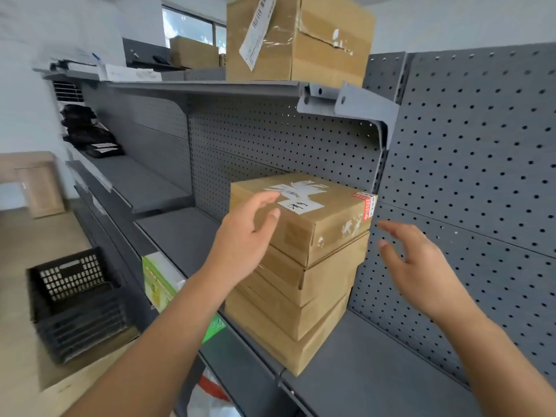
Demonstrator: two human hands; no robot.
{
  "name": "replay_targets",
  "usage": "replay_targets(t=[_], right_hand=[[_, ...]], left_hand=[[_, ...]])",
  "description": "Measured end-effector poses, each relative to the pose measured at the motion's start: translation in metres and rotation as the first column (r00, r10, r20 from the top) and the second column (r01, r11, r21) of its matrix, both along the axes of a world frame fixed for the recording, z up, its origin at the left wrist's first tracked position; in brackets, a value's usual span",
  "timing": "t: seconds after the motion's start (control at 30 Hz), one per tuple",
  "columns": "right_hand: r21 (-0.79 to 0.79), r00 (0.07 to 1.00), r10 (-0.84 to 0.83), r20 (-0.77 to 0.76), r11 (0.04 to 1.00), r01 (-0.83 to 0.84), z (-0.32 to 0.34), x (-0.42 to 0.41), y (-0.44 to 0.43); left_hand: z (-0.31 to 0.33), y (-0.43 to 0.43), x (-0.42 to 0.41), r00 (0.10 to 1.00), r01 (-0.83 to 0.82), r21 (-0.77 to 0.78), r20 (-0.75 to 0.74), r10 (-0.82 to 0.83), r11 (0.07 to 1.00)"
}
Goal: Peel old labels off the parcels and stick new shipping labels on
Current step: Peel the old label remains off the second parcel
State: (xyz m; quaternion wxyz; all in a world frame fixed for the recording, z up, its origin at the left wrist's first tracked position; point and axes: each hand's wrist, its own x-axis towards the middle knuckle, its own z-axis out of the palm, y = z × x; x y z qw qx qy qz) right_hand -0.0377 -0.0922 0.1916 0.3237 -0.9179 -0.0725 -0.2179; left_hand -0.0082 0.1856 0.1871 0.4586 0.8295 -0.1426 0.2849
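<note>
Left hand (249, 236) and right hand (421, 266) flank the top parcel (319, 219), grips spread, empty; a lopsided lift may topple the stack (304, 314).

Grey steel shelf (376, 371): stack of cardboard parcels (319, 320) stands directly on it, between left hand (243, 245) and right hand (421, 272).

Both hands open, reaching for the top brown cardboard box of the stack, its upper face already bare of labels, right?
Not bare: the head view shows torn white label scraps on the top brown cardboard box, plus a red-and-white sticker at its corner. Left hand and right hand are open, reaching.
</note>
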Motion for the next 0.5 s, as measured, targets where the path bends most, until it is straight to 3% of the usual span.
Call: replay_targets(t=[0.33,0.5], right_hand=[[0.197,0.999,-0.029,0.027,0.980,0.023,0.002,0.047,0.055],[0.325,0.997,-0.078,-0.002,0.943,0.074,-0.001,0.061,0.079]], left_hand=[[-0.003,0.080,0.082,0.987,-0.124,-0.283,-0.130,0.090,0.951],[-0.013,0.105,0.124,0.951,-0.146,-0.377,-0.307,0.025,0.915]])
